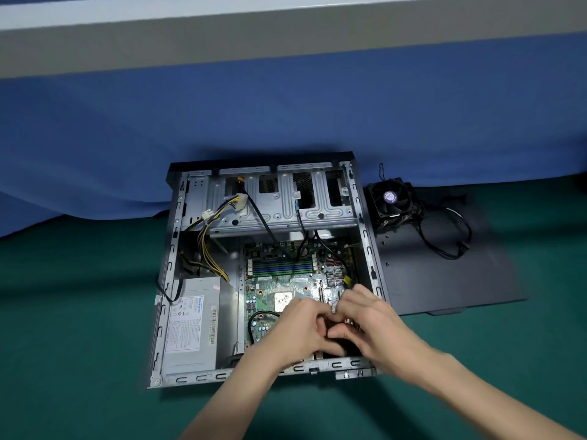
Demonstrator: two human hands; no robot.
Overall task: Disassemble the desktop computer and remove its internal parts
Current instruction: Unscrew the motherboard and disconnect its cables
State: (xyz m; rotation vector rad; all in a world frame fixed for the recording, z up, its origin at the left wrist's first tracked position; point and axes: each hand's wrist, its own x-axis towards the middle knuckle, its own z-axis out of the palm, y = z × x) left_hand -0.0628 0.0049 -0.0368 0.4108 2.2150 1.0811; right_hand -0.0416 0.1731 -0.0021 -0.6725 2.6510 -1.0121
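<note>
Both forearms are reached in from the bottom edge, and the left hand point(298, 328) and right hand point(365, 319) are brought together over the near right corner of the open computer case point(173, 249). The fingers of both hands are curled around a small dark part point(338, 346) just above the motherboard point(263, 300). What that part is cannot be told, since most of it is covered.

The step in hand is judged to be the freeing of this part from the board or from the rear wall of the case. A cooling fan point(390, 198) is already set out on the dark side panel point(444, 281) to the right, and the processor point(282, 301) is left bare, so the job is taken to be partly done. The power supply point(193, 322), the yellow and black cables point(209, 249) and the drive cage point(279, 201) are not yet taken out.

A straight upward pull is probably called for next, once any clip or screw is released. Care is needed so that the board is not flexed.

The case is laid on its side on the green table point(79, 312), open face up. Its long axis runs away from the person, leaning slightly right. The black front end is pointed toward the blue cloth point(286, 106), and the rear is turned toward the person.
</note>
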